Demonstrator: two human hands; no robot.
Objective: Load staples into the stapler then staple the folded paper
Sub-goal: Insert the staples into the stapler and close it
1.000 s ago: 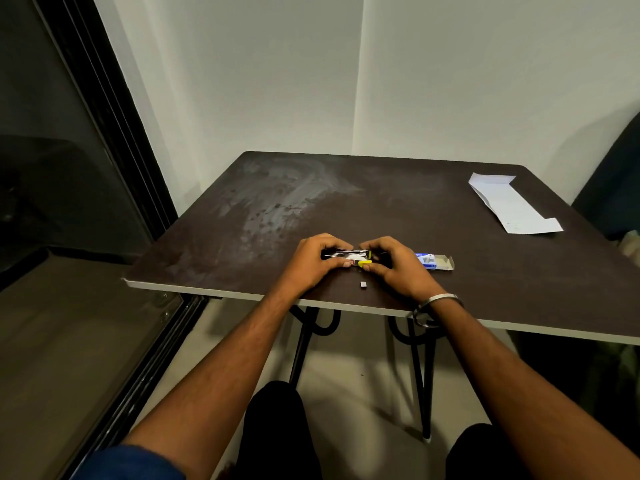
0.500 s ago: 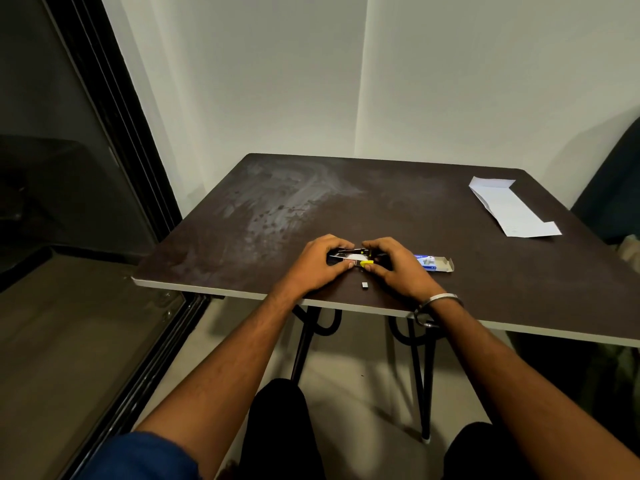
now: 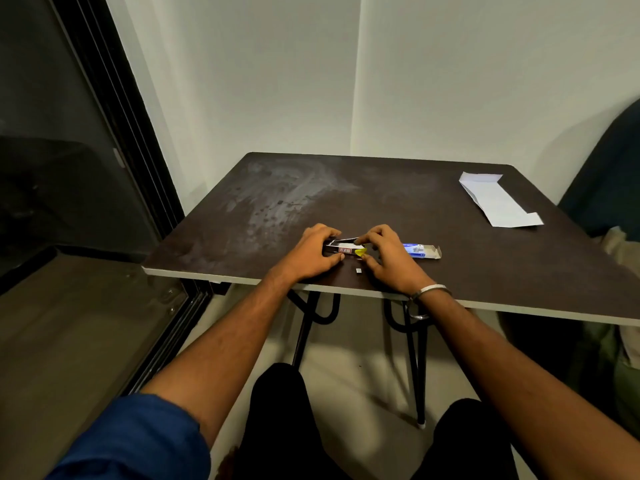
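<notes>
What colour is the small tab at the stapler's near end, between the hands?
Yellow: the tab on the stapler, clearest in the head view.

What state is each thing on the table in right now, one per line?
stapler: on the table, gripped by both hands
left hand: closed on stapler
right hand: fingers on stapler
staple box: lying flat, end flap open
folded paper: lying untouched, far right
small staple piece: loose on table

We wear a blue sleeve (image 3: 138,441) pushed up above the left elbow, leaving the forearm bare. A thin silver bangle (image 3: 433,292) circles our right wrist. Black trousers (image 3: 277,420) cover both of our legs below.
</notes>
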